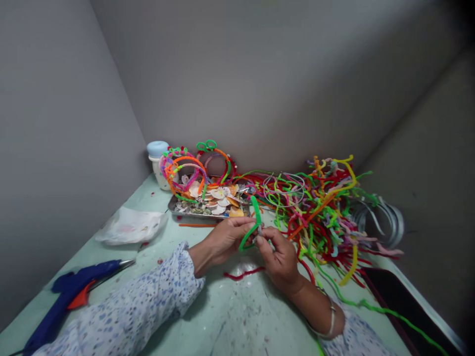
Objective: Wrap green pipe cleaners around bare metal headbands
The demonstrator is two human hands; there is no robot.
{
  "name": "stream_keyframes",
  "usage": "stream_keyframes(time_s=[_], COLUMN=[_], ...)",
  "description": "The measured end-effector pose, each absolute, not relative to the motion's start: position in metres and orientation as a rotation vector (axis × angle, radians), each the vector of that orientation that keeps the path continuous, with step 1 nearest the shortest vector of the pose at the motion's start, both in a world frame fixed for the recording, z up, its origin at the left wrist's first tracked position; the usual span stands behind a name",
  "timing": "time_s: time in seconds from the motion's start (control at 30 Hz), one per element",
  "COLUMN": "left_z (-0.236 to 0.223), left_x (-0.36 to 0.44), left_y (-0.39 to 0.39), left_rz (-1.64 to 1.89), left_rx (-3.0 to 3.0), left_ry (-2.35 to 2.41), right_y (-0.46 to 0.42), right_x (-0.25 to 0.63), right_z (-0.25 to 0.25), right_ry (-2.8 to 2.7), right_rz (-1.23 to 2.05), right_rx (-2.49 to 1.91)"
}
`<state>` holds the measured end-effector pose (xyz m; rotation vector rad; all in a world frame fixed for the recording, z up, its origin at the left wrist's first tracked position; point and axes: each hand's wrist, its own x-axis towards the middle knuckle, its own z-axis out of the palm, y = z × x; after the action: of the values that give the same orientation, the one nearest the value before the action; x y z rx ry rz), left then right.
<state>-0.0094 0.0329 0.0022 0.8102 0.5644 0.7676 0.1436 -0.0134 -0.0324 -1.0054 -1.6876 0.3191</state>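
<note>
In front of me, both hands meet over the table around a bent green pipe cleaner (pixel 256 212). My left hand (pixel 226 238) pinches it near its bend, and one green leg points up while the other slants down to the left. My right hand (pixel 279 257) is closed, thumb against forefinger, on a small greyish piece (pixel 260 231) beside the green stem; what that piece is I cannot make out. Just below the hands, a short red pipe cleaner (pixel 244 273) lies on the table.
Behind stands a metal tray (pixel 195 216) of shells, with decorated headbands (pixel 185 165) on it and a blue-lidded jar (pixel 158 148) alongside. Tangled pipe cleaners (pixel 322 212) and metal bands (pixel 393 225) fill the right. A plastic bag (pixel 129 226), glue gun (pixel 74 291) and phone (pixel 404 306) lie nearer.
</note>
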Motion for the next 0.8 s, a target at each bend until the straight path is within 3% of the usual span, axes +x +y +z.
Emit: stream_keyframes(time_s=[0.8], left_z=[0.0044], left_x=[-0.0080], left_y=[0.0309], left_rz=[0.777], left_rx=[0.816], left_ry=[0.582], right_y=[-0.0143], right_x=[0.1411], right_z=[-0.0317], right_ry=[-1.687], right_rz=[0.324], right_rx=[-1.000])
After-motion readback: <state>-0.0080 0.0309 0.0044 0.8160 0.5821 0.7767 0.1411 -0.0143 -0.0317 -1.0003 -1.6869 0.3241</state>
